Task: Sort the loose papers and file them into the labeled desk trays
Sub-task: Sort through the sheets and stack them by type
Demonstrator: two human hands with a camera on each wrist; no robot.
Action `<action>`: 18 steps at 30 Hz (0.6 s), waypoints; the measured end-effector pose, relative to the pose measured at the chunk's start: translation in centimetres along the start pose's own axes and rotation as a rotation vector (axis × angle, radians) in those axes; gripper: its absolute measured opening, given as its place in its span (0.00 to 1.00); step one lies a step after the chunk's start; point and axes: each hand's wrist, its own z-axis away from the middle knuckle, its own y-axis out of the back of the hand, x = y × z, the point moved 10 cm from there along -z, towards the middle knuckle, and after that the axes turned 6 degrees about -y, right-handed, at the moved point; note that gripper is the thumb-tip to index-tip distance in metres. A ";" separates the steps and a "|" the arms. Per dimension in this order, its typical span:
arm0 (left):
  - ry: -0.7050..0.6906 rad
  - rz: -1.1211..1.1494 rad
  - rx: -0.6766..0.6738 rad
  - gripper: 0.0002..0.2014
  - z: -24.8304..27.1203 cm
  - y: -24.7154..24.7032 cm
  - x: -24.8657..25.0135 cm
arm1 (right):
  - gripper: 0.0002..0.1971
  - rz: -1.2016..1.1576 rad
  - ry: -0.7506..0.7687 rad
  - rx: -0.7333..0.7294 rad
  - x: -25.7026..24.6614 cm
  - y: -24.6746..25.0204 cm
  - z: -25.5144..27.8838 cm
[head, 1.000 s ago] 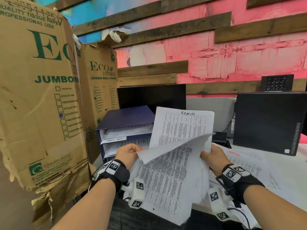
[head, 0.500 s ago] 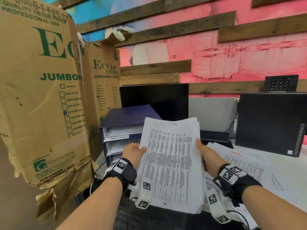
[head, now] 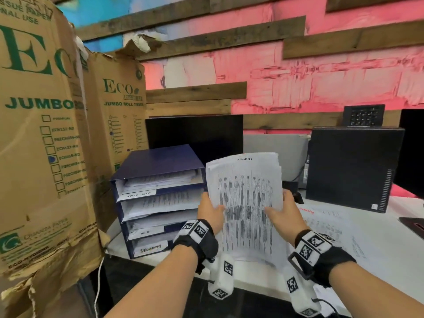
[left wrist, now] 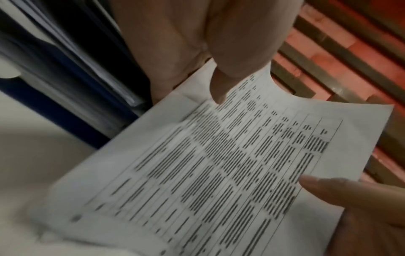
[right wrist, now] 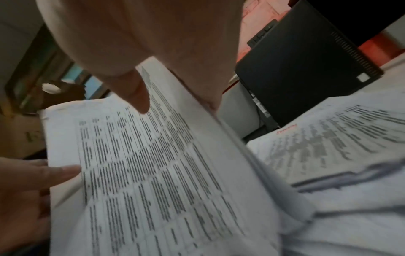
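Flanking the paper stack [head: 246, 203]: desk trays [head: 158, 203], computer tower [head: 351, 166].

Thin matt white paper sheaf [head: 245, 203] printed in black, dark blue smooth plastic desk trays [head: 160, 161] at left, torn rough brown cardboard boxes [head: 41, 157] far left, matt black computer case [head: 351, 166] right, rough wooden wall planks [head: 195, 92], smooth white bench [head: 378, 237]

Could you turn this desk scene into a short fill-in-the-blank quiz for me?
1. The stack of printed white papers is held by ____ hands, the left hand and the right hand.
2. The dark blue desk tray unit stands to the ____ of the stack.
3. The black computer tower stands on the ____ side of the desk.

Missing words: both; left; right
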 end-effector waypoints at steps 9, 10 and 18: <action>0.081 -0.266 -0.242 0.15 1.0 -3.2 -4.7 | 0.14 0.365 -0.134 -0.081 7.1 -0.6 -0.1; 0.078 -0.269 -0.245 0.15 0.8 -2.7 -4.5 | 0.15 0.342 -0.125 -0.065 6.8 -0.4 -0.3; 0.123 -0.212 -0.263 0.10 1.6 5.2 -5.6 | 0.18 0.188 -0.111 -0.229 2.5 -3.9 -0.3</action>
